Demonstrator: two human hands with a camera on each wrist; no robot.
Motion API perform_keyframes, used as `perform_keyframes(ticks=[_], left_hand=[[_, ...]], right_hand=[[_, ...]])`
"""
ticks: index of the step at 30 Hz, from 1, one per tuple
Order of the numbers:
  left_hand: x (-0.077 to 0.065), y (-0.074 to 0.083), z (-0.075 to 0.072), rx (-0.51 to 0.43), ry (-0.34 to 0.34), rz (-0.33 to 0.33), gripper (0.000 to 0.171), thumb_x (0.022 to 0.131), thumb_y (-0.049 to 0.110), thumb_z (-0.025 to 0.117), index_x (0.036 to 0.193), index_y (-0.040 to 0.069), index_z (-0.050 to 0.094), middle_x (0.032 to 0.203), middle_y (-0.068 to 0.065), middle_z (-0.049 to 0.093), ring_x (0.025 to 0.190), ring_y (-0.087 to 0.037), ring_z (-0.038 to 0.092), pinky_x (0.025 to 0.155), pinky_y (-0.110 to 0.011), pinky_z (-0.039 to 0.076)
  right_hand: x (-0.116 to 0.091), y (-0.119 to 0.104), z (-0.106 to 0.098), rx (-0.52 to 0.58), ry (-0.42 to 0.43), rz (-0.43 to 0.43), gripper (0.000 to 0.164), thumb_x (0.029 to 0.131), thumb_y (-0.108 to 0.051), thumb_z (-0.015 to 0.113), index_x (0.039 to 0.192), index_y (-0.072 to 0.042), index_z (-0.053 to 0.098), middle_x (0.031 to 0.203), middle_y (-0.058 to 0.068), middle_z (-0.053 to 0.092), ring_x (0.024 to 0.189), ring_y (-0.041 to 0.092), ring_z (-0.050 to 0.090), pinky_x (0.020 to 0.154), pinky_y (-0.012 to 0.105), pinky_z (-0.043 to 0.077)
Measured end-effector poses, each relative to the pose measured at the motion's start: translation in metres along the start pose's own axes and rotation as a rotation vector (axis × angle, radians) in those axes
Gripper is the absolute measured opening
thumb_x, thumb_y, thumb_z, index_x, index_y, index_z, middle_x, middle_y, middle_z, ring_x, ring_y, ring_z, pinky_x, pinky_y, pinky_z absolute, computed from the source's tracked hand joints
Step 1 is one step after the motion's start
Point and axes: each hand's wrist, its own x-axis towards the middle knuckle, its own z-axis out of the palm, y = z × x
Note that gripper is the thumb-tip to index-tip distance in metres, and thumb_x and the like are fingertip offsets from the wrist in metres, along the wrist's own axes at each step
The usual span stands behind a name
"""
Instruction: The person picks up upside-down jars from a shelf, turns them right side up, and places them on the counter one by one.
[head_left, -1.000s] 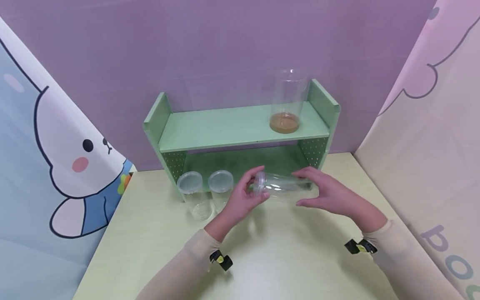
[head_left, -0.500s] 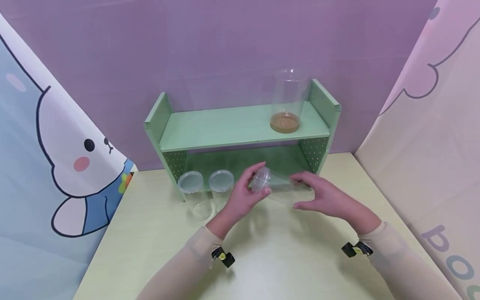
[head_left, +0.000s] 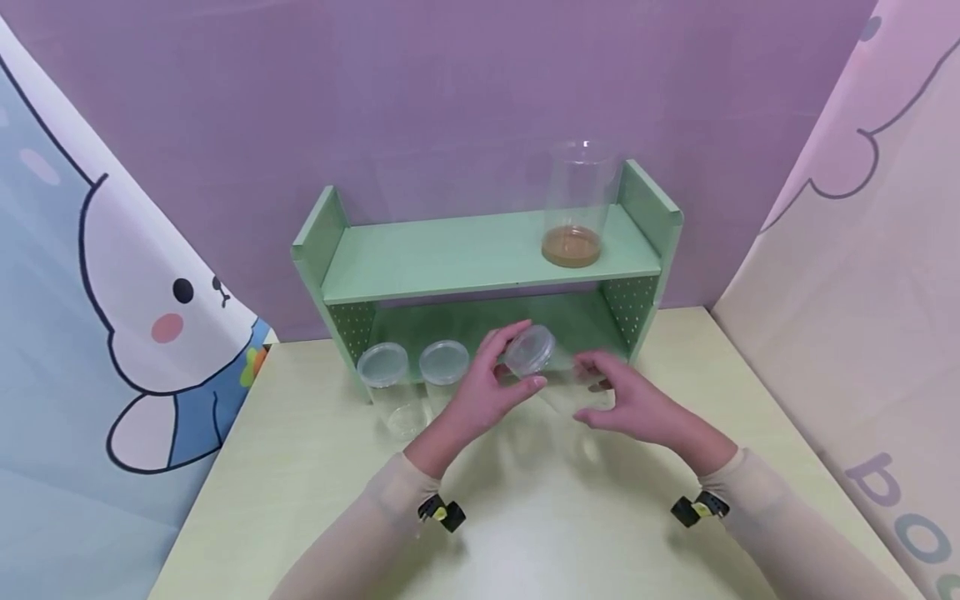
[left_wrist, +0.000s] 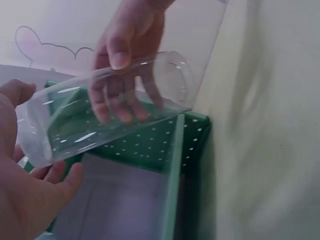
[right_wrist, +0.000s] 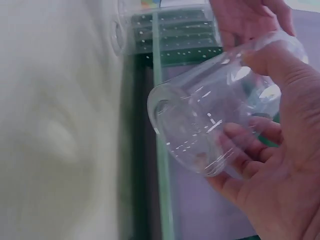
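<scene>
A clear plastic jar (head_left: 532, 351) with a translucent lid is held tilted between both hands above the table, its lid end up and to the left. My left hand (head_left: 483, 396) grips the jar by the lid end, thumb and fingers on opposite sides. Around the lower body curls my right hand (head_left: 633, 402); in the right wrist view the jar's round base (right_wrist: 185, 131) faces the camera, with fingers beneath and thumb on top. Left of the hands stand two lidded clear jars, the outer jar (head_left: 397, 408) and the inner jar (head_left: 444, 364), partly behind the left hand.
A green two-tier shelf (head_left: 420, 254) stands at the back of the pale table (head_left: 570, 533). On its upper board, toward the right, is a tall clear jar (head_left: 572, 246) with a brown bottom layer. Printed cloth panels border both sides.
The held jar has swung from nearly level to a steeper tilt, its lid rising and turning toward the head camera. My right hand has shifted left with it; the left hand stays nearly in place.
</scene>
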Motion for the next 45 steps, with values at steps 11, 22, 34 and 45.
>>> perform_keyframes(ticks=[11,22,34,45], left_hand=[[-0.008,0.019,-0.029,0.114,-0.004,0.049,0.059,0.097,0.012,0.087,0.151,0.011,0.062,0.150,-0.009,0.058,0.140,-0.034,0.059,0.115,-0.057,0.054],[-0.020,0.027,-0.074,0.293,-0.019,0.119,0.043,0.096,0.011,0.088,0.136,0.011,0.071,0.134,-0.001,0.068,0.127,-0.025,0.065,0.111,-0.053,0.058],[-0.026,0.034,-0.109,0.398,-0.010,0.089,0.041,0.097,0.012,0.088,0.135,0.009,0.071,0.132,-0.003,0.067,0.126,-0.030,0.066,0.110,-0.048,0.058],[-0.028,0.035,-0.114,0.407,-0.007,0.051,0.039,0.097,0.009,0.087,0.133,0.008,0.071,0.133,-0.015,0.067,0.124,-0.032,0.067,0.110,-0.050,0.058]], right_hand=[[0.003,0.013,0.030,0.228,0.064,-0.007,0.074,0.092,0.000,0.086,0.153,-0.004,0.045,0.141,0.020,0.059,0.132,0.045,0.063,0.111,0.064,0.054],[0.025,0.018,0.072,0.357,0.088,0.015,0.079,0.090,0.003,0.087,0.155,0.001,0.043,0.148,0.025,0.056,0.137,0.060,0.056,0.113,0.071,0.049],[0.050,0.020,0.096,0.336,0.112,0.061,0.080,0.089,-0.005,0.091,0.154,-0.004,0.045,0.151,0.022,0.058,0.140,0.050,0.058,0.116,0.059,0.052],[0.055,0.020,0.106,0.231,0.102,0.101,0.086,0.088,-0.011,0.093,0.157,-0.005,0.042,0.153,0.021,0.056,0.142,0.044,0.058,0.118,0.054,0.052]])
